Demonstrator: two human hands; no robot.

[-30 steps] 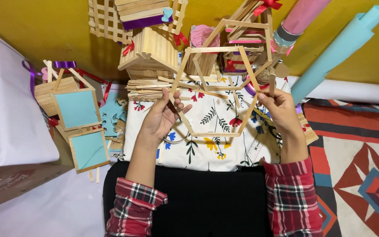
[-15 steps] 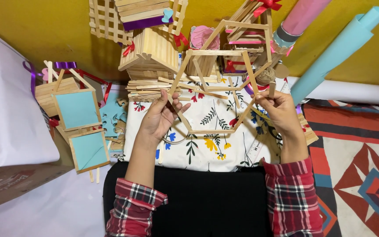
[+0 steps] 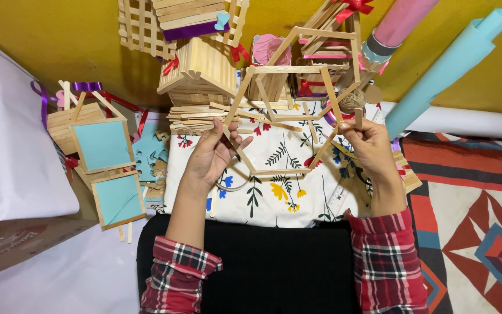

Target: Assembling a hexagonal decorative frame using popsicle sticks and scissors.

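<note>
Two hands on one piece: both of mine hold a hexagon frame [image 3: 286,119] of flat craft sticks, raised over the floral cloth [image 3: 274,186].
Change over the last second: frame has climbed a little and tipped so its top edge now leans toward the yellow wall [image 3: 59,35]; my hands have risen with it and sit slightly closer to the frame's lower corners.
Reading of that change: I judge the frame is being lifted and turned for a look at its joints, not laid down; it stays rigid, no stick has dropped.
Frame position: in the air, in front of the stick house [image 3: 201,72] and the stick stack [image 3: 196,116], touching neither as far as I can tell.
Left hand [image 3: 210,157]: thumb and forefinger pinch the lower-left side stick; the other fingers curl loosely behind, not spread.
Right hand [image 3: 367,145]: fingertips pressed together on the lower-right corner, a short upright stick [image 3: 358,118] standing just above them; whether it is glued to the frame I cannot tell.
Nearby, small: blue-panelled stick frames [image 3: 103,145] well to the left, twine ball [image 3: 352,100] just behind the right corner.
</note>
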